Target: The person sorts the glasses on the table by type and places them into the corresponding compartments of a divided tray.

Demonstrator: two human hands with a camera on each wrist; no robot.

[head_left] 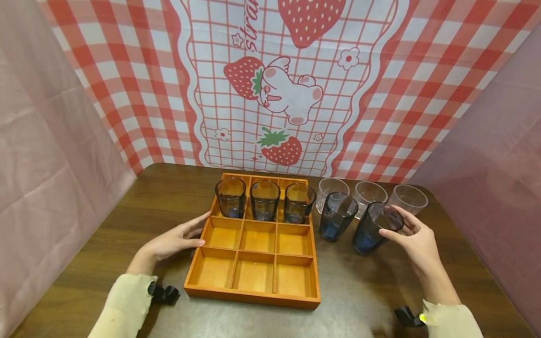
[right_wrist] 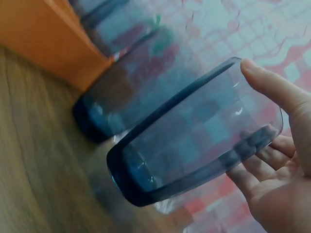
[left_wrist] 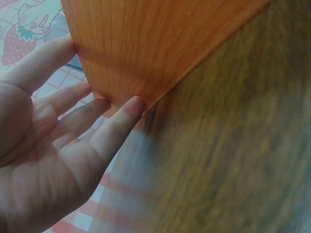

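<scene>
Blue tumbler (head_left: 374, 226) at tray's 3 o'clock, tilted, rim pinched by right hand (head_left: 416, 240); left hand (head_left: 175, 240), fingers straight, touching orange compartment tray (head_left: 252, 293).

An orange wooden nine-compartment tray (head_left: 252, 291) sits on a dark brown wood-grain table (head_left: 127, 220). Smoky blue-grey tumblers (head_left: 374, 225) contrast with colourless clear plastic cups (head_left: 409, 197). The red-and-white checked backdrop cloth (head_left: 422, 94) carries red strawberries, apparently pink-tinged side drapes (head_left: 42, 164).

The right hand (right_wrist: 279, 160) grips a dark glass (right_wrist: 194, 141) near its rim. A second dark glass (right_wrist: 121, 97) stands just behind it on the counter (right_wrist: 34, 160)
</scene>
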